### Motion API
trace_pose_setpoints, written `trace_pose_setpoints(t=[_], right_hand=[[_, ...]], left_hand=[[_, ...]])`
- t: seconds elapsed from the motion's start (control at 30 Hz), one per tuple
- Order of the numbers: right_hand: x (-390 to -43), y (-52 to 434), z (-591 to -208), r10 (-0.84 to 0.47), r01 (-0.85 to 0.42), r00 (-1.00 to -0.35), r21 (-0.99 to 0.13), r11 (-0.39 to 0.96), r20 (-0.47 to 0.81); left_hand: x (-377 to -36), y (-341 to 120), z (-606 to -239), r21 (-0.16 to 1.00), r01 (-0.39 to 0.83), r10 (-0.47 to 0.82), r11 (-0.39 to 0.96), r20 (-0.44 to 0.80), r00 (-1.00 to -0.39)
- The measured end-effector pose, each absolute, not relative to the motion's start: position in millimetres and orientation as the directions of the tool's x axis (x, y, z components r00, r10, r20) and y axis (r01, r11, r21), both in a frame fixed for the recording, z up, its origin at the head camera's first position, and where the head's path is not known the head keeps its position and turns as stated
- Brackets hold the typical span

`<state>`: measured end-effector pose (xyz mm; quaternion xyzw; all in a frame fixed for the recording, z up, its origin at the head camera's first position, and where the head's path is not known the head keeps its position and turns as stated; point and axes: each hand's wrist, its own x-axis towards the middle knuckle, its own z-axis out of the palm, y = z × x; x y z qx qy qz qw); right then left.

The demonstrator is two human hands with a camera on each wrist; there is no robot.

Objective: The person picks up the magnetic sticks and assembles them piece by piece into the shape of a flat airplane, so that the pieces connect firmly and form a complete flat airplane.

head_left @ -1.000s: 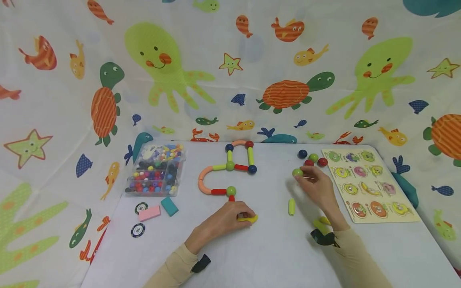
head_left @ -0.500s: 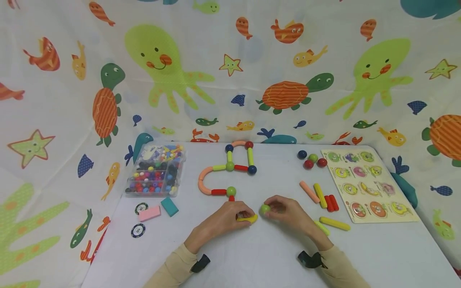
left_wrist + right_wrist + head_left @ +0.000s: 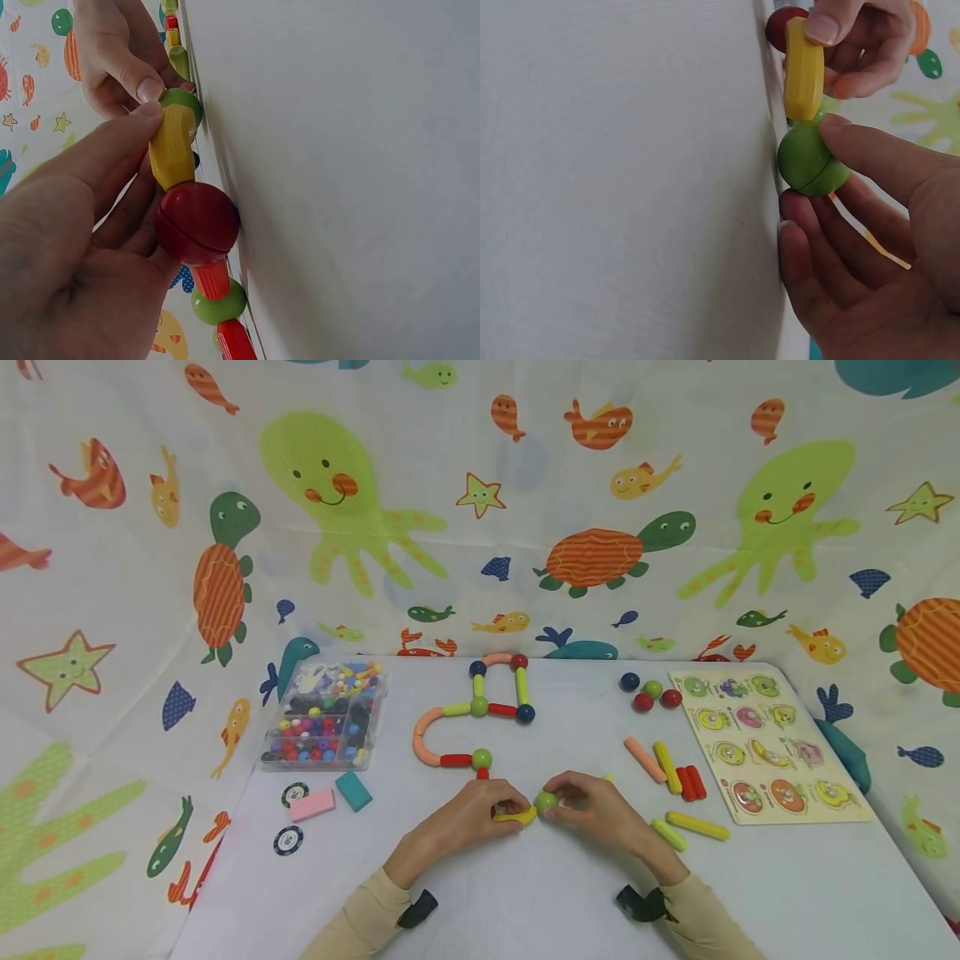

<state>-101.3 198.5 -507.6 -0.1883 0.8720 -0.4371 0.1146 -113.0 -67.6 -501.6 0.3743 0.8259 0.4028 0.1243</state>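
Right now I see my left hand (image 3: 457,827) pinching a short curved yellow stick (image 3: 516,816) against the white table (image 3: 525,893), thumb and forefinger curled round it. My right hand (image 3: 600,814) holds a small green ball (image 3: 545,802) between thumb and fingertips, touching the stick's free end. From the left wrist view, the stick's other end joins a dark red ball (image 3: 196,223), which the head view hides under my fingers. Beyond it runs a chain of coloured sticks and balls (image 3: 472,710), partly covered by my left hand. Loose sticks (image 3: 667,772) lie to the right, one green piece (image 3: 607,777) mostly hidden behind my right hand. The bead box (image 3: 326,714) contents are too small to sort out.
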Motion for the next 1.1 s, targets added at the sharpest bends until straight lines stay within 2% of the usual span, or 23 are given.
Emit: trace_pose_setpoints(t=[0.43, 1.1], right_hand=[[-103.2, 194.3, -513.0, -0.421, -0.267, -0.907, -0.798, 0.540, 0.019], [-105.2, 191.8, -509.1, -0.472, -0.285, -0.882, -0.798, 0.531, 0.001]], left_hand=[[-111.9, -67.2, -498.5, 0.757, 0.515, 0.714, 0.402, 0.092, -0.694], [-113.6, -67.0, -499.7, 0.757, 0.528, 0.716, 0.386, 0.115, -0.689]])
